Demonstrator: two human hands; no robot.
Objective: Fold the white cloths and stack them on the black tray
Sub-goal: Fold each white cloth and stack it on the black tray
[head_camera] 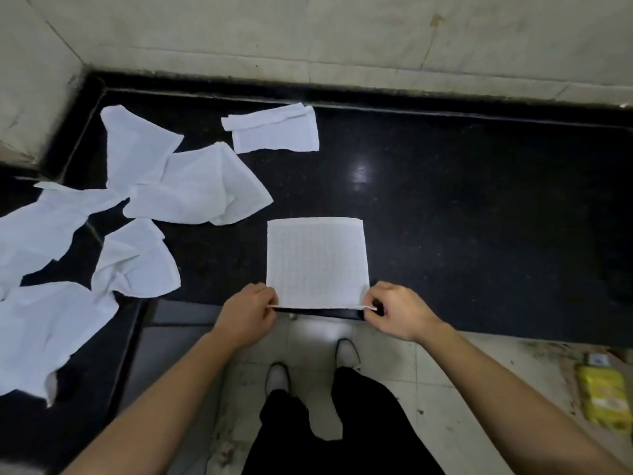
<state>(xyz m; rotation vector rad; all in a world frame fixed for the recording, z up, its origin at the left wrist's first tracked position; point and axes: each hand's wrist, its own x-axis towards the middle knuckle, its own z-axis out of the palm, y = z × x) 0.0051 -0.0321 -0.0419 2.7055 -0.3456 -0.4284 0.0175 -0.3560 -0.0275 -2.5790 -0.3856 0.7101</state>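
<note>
The black countertop (479, 217) holds loose white cloths (195, 186) at frame left and one flat white cloth (317, 258) at centre. Your left hand (248, 313) and right hand (400, 311) each pinch a near corner: lift evenly onto the far corners.

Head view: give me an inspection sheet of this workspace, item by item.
Surface: black polished counter, with a glare spot on it.
Job's things: flat cloth spread at the near edge; folded cloth at the back; crumpled cloths scattered at the left; no separate tray made out.
Clutter: yellow packet on the floor at the right.
Grippers: left hand and right hand each pinch a near corner of the flat cloth.
Cables: nothing seen.
Surroundings: pale tiled wall behind the counter.
</note>
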